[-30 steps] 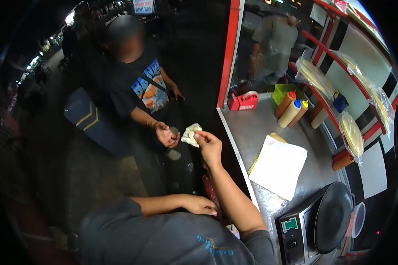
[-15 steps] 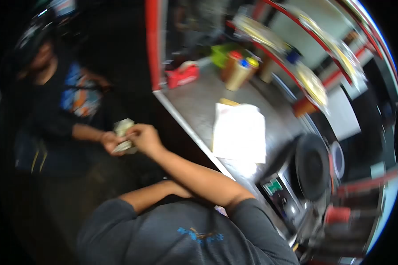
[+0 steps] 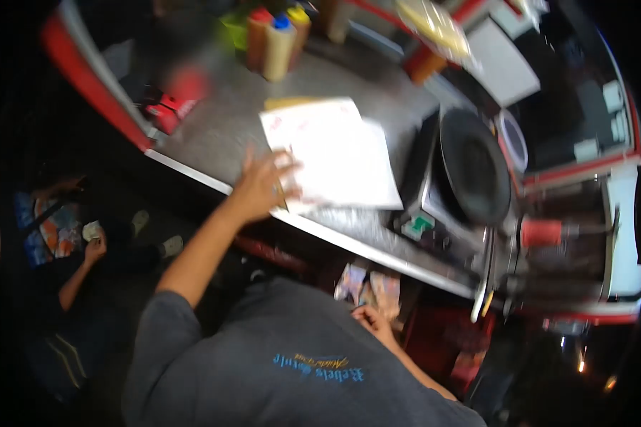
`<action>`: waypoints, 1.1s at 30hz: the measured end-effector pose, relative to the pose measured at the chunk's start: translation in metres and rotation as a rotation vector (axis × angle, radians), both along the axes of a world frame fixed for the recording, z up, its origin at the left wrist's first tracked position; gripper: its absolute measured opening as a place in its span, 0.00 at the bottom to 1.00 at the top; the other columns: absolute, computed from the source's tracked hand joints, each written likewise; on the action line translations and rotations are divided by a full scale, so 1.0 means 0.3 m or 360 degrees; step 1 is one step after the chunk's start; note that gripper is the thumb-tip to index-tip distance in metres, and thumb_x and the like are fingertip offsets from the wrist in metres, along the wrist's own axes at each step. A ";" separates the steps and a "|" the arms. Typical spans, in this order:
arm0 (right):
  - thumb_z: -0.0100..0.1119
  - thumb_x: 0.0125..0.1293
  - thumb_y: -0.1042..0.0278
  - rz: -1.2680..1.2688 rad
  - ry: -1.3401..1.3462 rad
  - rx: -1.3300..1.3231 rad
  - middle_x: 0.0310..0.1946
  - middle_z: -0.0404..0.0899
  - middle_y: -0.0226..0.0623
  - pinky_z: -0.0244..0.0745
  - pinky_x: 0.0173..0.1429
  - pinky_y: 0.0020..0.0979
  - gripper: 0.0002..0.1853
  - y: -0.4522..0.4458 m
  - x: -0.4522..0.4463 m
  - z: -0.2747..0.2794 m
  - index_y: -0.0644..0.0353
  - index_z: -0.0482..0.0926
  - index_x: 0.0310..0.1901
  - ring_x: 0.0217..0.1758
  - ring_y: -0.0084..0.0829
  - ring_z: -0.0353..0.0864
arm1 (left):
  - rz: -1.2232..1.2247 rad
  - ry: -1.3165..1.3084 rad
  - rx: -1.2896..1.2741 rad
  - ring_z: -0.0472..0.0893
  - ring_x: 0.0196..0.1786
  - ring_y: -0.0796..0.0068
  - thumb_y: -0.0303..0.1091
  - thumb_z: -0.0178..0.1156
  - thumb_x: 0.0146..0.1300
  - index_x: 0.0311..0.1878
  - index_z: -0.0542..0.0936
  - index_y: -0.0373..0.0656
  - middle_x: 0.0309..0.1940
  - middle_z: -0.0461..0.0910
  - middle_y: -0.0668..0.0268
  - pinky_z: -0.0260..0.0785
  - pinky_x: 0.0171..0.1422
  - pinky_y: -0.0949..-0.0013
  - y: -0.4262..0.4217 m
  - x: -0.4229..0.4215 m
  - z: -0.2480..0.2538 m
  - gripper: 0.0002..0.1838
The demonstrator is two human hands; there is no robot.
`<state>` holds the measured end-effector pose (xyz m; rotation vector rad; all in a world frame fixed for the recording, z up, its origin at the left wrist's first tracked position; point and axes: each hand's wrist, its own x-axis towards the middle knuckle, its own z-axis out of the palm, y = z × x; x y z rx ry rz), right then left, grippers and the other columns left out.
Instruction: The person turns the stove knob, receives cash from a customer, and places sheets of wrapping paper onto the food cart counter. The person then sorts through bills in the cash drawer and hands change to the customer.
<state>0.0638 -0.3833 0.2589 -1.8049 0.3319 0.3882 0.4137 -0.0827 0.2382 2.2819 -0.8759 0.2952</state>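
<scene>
My left hand (image 3: 263,186), fingers spread and blurred, lies on the left edge of a stack of white paper sheets (image 3: 335,156) on the counter. Some sheets carry red print, and a yellowish-brown edge shows behind them. Below the counter's front edge, my right hand (image 3: 374,322) is closed, with its fingers curled beside what look like colourful banknotes (image 3: 384,293) in an open drawer or compartment. What its fingers hold, if anything, is hidden.
Sauce bottles (image 3: 278,50) with coloured caps stand at the back of the counter (image 3: 214,135). A red dispenser (image 3: 169,114) sits left. Right is a stove (image 3: 417,206) with a black round pan (image 3: 475,165). At far left another person's hand (image 3: 95,249) holds folded paper, seemingly banknotes.
My right hand has left the other person's hand and come down to the drawer. My left hand has reached out onto the sheets. The view has turned right, and the other person stands farther off.
</scene>
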 end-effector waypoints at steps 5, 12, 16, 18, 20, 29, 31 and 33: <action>0.53 0.78 0.65 -0.0935 0.1332 0.0181 0.26 0.79 0.31 0.76 0.34 0.28 0.11 -0.075 -0.400 -0.107 0.57 0.79 0.36 0.30 0.26 0.80 | 0.0202 -0.0100 0.0344 0.66 0.78 0.63 0.50 0.62 0.71 0.51 0.86 0.57 0.64 0.79 0.72 0.25 0.73 0.13 -0.091 0.187 -0.083 0.14; 0.48 0.78 0.43 -0.2349 -0.0094 0.1677 0.57 0.80 0.40 0.76 0.67 0.54 0.24 -0.048 -0.308 -0.676 0.53 0.74 0.62 0.58 0.46 0.80 | 0.0369 -0.0170 0.0372 0.64 0.80 0.61 0.56 0.69 0.65 0.45 0.82 0.53 0.64 0.78 0.69 0.24 0.72 0.12 -0.138 0.196 -0.072 0.18; 0.41 0.76 0.36 -0.2284 -0.0665 0.1918 0.58 0.79 0.39 0.77 0.63 0.58 0.30 -0.023 -0.214 -0.800 0.51 0.75 0.63 0.57 0.47 0.81 | 0.0244 -0.0125 0.0323 0.65 0.79 0.59 0.55 0.68 0.65 0.53 0.80 0.53 0.63 0.78 0.69 0.23 0.74 0.14 -0.131 0.227 -0.124 0.21; 0.42 0.77 0.40 -0.2125 -0.0603 0.1876 0.61 0.77 0.41 0.79 0.64 0.55 0.28 -0.028 -0.142 -0.649 0.52 0.75 0.64 0.59 0.47 0.80 | 0.0249 -0.0023 0.0388 0.65 0.79 0.60 0.56 0.68 0.65 0.56 0.80 0.54 0.63 0.78 0.67 0.22 0.74 0.15 -0.133 0.224 -0.091 0.23; 0.42 0.77 0.41 -0.2214 -0.0498 0.1830 0.61 0.77 0.42 0.79 0.64 0.55 0.28 -0.031 -0.117 -0.596 0.53 0.75 0.65 0.59 0.48 0.80 | 0.0279 0.0064 0.0293 0.64 0.80 0.61 0.56 0.69 0.64 0.58 0.80 0.55 0.64 0.77 0.66 0.20 0.73 0.13 -0.127 0.224 -0.082 0.24; 0.42 0.78 0.43 -0.2627 -0.0251 0.1642 0.63 0.77 0.43 0.80 0.66 0.54 0.28 -0.107 0.018 -0.573 0.54 0.74 0.66 0.60 0.48 0.80 | -0.0195 0.0207 -0.0231 0.77 0.67 0.52 0.40 0.63 0.72 0.63 0.78 0.44 0.60 0.80 0.52 0.67 0.72 0.55 -0.398 0.785 0.035 0.20; 0.42 0.78 0.44 -0.2639 -0.0250 0.1628 0.63 0.77 0.43 0.80 0.66 0.54 0.27 -0.127 0.070 -0.569 0.54 0.74 0.66 0.61 0.48 0.80 | -0.0111 0.0075 0.0182 0.76 0.69 0.54 0.40 0.63 0.72 0.66 0.77 0.46 0.65 0.77 0.51 0.65 0.75 0.54 -0.458 0.904 0.008 0.22; 0.41 0.78 0.44 -0.2612 -0.0239 0.1679 0.64 0.76 0.43 0.79 0.67 0.55 0.28 -0.149 0.110 -0.580 0.54 0.73 0.67 0.62 0.48 0.80 | -0.0018 0.0134 0.0717 0.71 0.75 0.58 0.53 0.67 0.67 0.73 0.73 0.51 0.72 0.73 0.53 0.60 0.80 0.54 -0.484 0.955 0.005 0.34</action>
